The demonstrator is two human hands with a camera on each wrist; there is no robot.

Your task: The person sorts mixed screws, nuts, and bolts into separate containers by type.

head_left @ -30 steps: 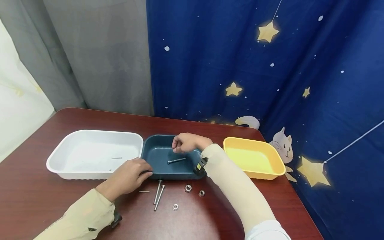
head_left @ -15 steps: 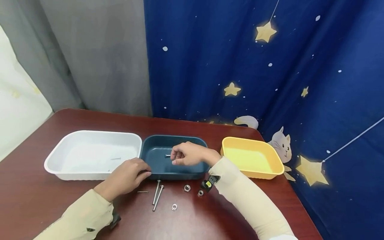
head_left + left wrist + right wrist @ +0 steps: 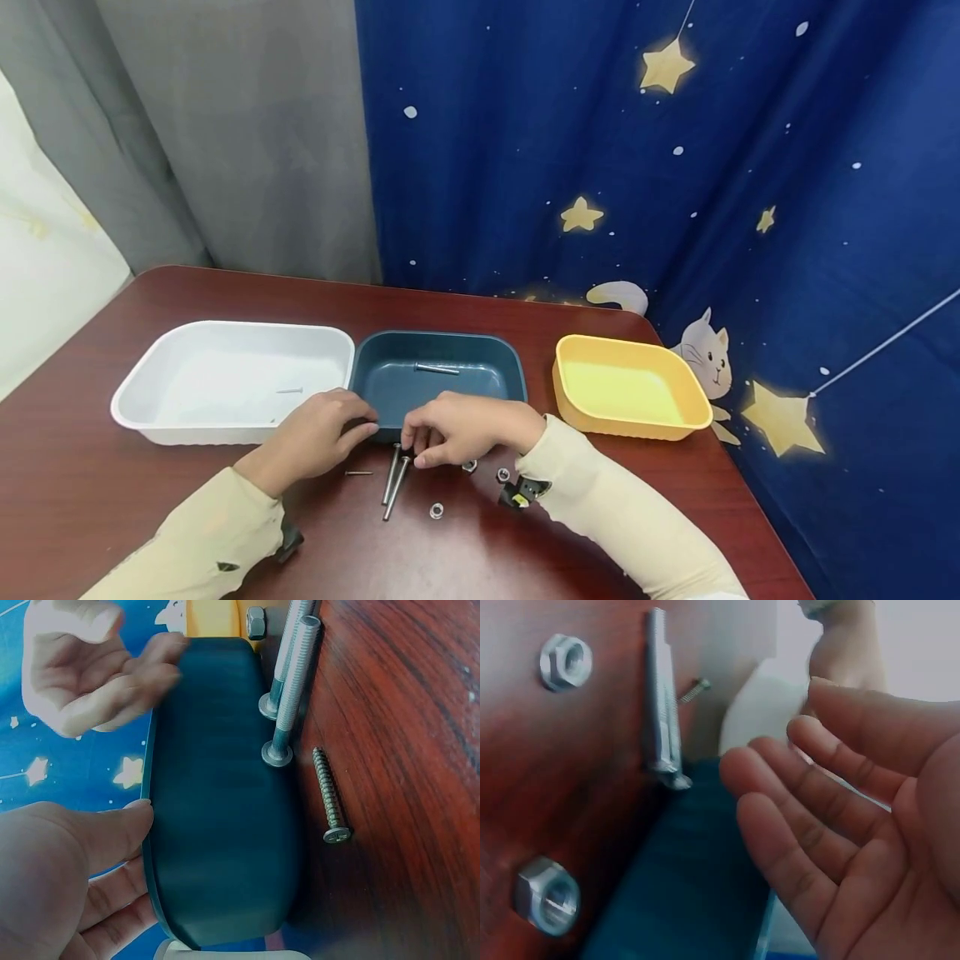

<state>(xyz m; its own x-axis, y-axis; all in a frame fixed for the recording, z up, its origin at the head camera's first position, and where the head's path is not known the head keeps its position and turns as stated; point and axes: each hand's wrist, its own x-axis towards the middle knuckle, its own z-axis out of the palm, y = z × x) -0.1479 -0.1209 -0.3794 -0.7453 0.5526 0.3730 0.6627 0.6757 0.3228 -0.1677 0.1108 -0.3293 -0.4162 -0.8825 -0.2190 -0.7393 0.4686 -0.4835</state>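
My left hand (image 3: pixel 322 429) grips the near left rim of a dark blue tray (image 3: pixel 217 787), thumb outside the wall and fingers behind it. Inside that tray lies one bolt (image 3: pixel 437 368). Over the tray's front edge hovers my right hand (image 3: pixel 468 429), fingers loosely bent and nothing in them. Just below its fingertips, two long bolts (image 3: pixel 396 492) lie side by side on the table. A small screw (image 3: pixel 328 795) rests to their left. To their right are a hex nut (image 3: pixel 547 896), a flanged nut (image 3: pixel 566 661) and another nut (image 3: pixel 503 475).
Left of the dark blue tray stands a white tray (image 3: pixel 232 435) with a small screw (image 3: pixel 289 391) inside. A yellow tray (image 3: pixel 633 427) stands at the right, near the table's edge. Curtains (image 3: pixel 480 167) hang behind the brown table (image 3: pixel 300 550).
My right hand has come from inside the dark blue tray toward me, to its front edge above the two bolts. The bolt in the tray has shifted farther back. My left hand stays put.
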